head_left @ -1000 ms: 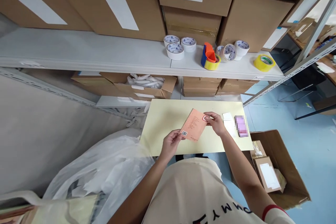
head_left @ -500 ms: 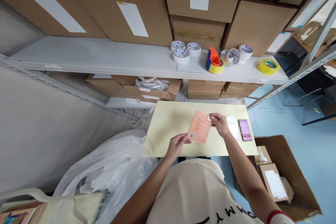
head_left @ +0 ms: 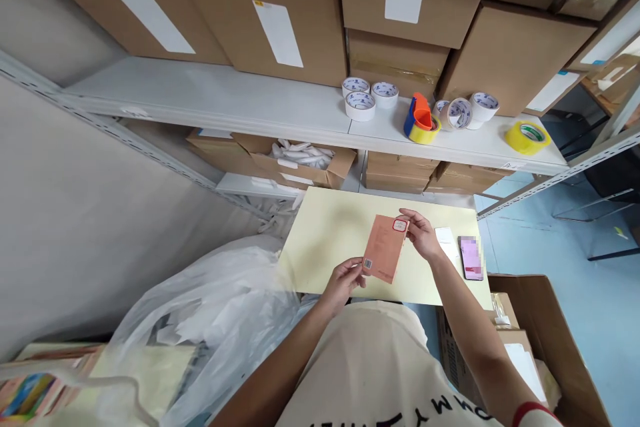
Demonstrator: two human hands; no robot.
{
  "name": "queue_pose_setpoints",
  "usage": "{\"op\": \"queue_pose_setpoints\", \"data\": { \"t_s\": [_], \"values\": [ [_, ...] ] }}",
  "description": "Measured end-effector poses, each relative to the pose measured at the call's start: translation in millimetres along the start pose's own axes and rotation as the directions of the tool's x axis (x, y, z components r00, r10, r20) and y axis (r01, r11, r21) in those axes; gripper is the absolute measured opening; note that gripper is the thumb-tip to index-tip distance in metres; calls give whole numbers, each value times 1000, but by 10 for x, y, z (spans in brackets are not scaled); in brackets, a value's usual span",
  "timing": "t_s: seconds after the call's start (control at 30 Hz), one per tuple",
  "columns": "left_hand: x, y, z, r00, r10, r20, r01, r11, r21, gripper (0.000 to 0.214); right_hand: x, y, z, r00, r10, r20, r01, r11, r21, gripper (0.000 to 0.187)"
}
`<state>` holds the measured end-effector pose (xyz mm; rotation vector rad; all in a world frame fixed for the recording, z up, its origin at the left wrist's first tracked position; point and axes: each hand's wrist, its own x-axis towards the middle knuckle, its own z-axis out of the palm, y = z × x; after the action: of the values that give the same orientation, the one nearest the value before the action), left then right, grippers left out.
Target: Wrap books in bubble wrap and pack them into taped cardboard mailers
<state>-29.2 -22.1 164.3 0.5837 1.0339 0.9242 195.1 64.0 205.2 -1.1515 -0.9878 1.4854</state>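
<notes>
I hold a flat orange-pink packet [head_left: 385, 248] above a pale yellow tabletop [head_left: 330, 233]. My left hand [head_left: 345, 278] pinches its near corner, beside a small barcode. My right hand [head_left: 421, 233] pinches the far corner, where a small white and red sticker sits. The packet is tilted, its printed face towards me. Just right of my right hand, white paper slips [head_left: 447, 240] and a phone [head_left: 471, 257] lie on the tabletop.
A white shelf [head_left: 225, 103] behind the table carries several tape rolls [head_left: 361, 105], a tape dispenser [head_left: 421, 121] and a yellow roll [head_left: 527, 137], with cardboard boxes above and below. A clear plastic bag [head_left: 210, 320] bulges at my left; an open carton [head_left: 555, 340] stands at my right.
The packet has turned more edge-on and upright between my hands. The view has shifted right, so the shelf and table sit further right in frame.
</notes>
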Motion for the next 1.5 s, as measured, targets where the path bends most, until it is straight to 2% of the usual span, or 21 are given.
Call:
{"op": "queue_pose_setpoints", "data": {
  "t_s": [0.07, 0.13, 0.2, 0.27, 0.33, 0.43, 0.5, 0.57, 0.63, 0.73, 0.83, 0.9, 1.03, 1.13, 1.2, 1.27, 1.37, 1.5],
  "values": [
    [0, -26, 57, 999, -39, 26, 41, 996, -78, 46, 32, -55, 7, 993, -87, 76, 94, 992, -87, 42],
    [2, -42, 131, 994, -92, 50, 98, 988, -121, 43, 62, -93, 11, 979, -120, 164, 142, 981, -130, 40],
    [9, -43, 196, 987, -149, 59, 153, 985, -84, 42, 88, -101, -1, 970, -84, 229, 113, 987, -116, 37],
    [30, -18, 224, 986, -164, 32, 163, 986, 28, 42, 110, -88, -40, 967, -28, 253, 53, 994, -92, 39],
    [60, 38, 208, 992, -118, -41, 121, 987, 109, 46, 130, -75, -101, 970, 15, 244, 7, 996, -90, 42],
    [98, 176, 162, 991, 28, -133, -13, 994, 113, 61, 156, -77, -201, 975, 60, 213, -34, 992, -122, 46],
    [105, 274, 175, 985, 122, -125, -101, 981, 166, 64, 168, -79, -250, 975, 90, 205, -59, 987, -149, 48],
    [97, 343, 238, 978, 189, -87, -157, 946, 285, 57, 177, -66, -275, 971, 118, 207, -84, 983, -163, 49],
    [84, 367, 326, 972, 223, -76, -177, 903, 392, 47, 185, -34, -276, 969, 137, 204, -103, 980, -168, 48],
    [64, 318, 424, 961, 248, -126, -164, 872, 461, 36, 198, 39, -242, 974, 154, 168, -124, 977, -175, 47],
    [49, 220, 431, 951, 244, -192, -140, 888, 437, 33, 207, 110, -182, 983, 157, 93, -145, 981, -128, 46],
    [47, 158, 399, 944, 232, -234, -136, 921, 364, 36, 200, 143, -143, 988, 150, 45, -148, 988, -46, 49],
    [79, 101, 300, 946, 172, -275, -130, 978, 162, 45, 113, 180, -91, 984, 175, 27, -177, 978, 111, 60],
    [128, 117, 183, 947, 138, -290, -122, 990, 73, 48, -27, 229, -9, 974, 210, 85, -220, 966, 137, 66],
    [166, 139, 64, 946, 130, -298, -120, 991, 53, 50, -130, 304, 111, 961, 248, 120, -262, 958, 115, 63],
    [203, 158, -96, 943, 129, -308, -117, 992, 56, 50, -211, 424, 287, 957, 271, 98, -280, 956, 87, 56],
    [253, 169, -409, 933, 133, -334, -102, 989, 108, 49, -249, 668, 619, 966, 258, -7, -257, 965, 55, 45],
    [333, 126, -923, 914, 161, -372, -72, 968, 241, 50, -121, 1048, 1073, 958, 272, -87, -271, 962, 23, 45]
  ]
}}
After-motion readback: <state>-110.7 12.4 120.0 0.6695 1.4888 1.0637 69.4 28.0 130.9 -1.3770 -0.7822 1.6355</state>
